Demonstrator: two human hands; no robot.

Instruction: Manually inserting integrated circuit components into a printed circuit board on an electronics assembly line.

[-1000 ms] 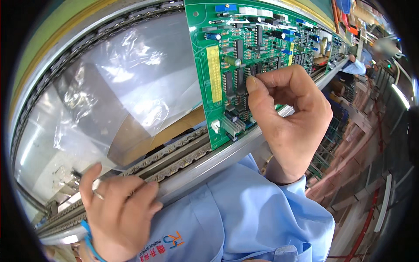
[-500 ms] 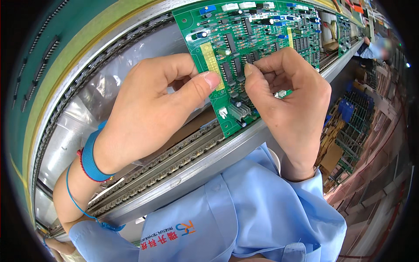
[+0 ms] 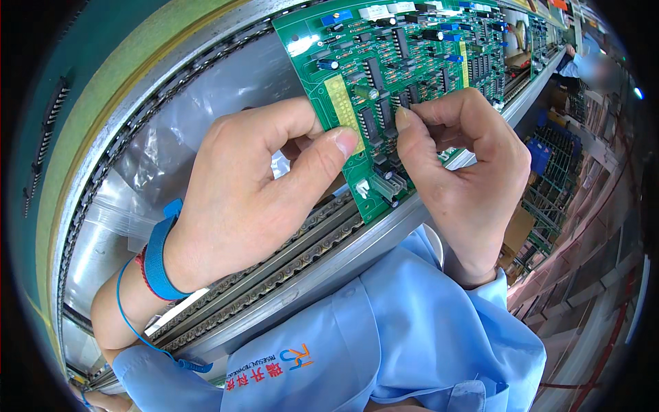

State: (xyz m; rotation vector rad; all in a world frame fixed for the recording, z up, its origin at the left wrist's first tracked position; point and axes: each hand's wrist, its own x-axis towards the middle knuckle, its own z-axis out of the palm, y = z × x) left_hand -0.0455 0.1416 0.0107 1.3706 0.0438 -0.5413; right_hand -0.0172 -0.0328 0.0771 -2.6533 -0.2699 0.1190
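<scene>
A green circuit board [image 3: 307,70], crowded with chips, resistors and capacitors, lies across the conveyor rails. My left hand [image 3: 257,185] grips its left edge, thumb on top by a yellow strip [image 3: 341,110] and fingers curled beneath. Over the board's near part, my right hand [image 3: 467,172] is closed in a pinch, thumb against forefinger, beside a row of black chips [image 3: 369,123]. Whatever those fingertips hold, if anything, is hidden. A blue wrist strap [image 3: 160,257] with a thin cord circles my left wrist.
Chain rails [image 3: 264,264] of the conveyor run diagonally under the board. Clear plastic bags [image 3: 161,154] lie between the rails. More boards [image 3: 539,38] stand farther along the line, near another person [image 3: 583,65] in light blue. Black chip strips [image 3: 48,134] rest on the green surface at left.
Both hands and the board appear slightly farther right and lower in the picture. The left hand keeps its hold on the edge, and the right hand stays pinched over the chips.
</scene>
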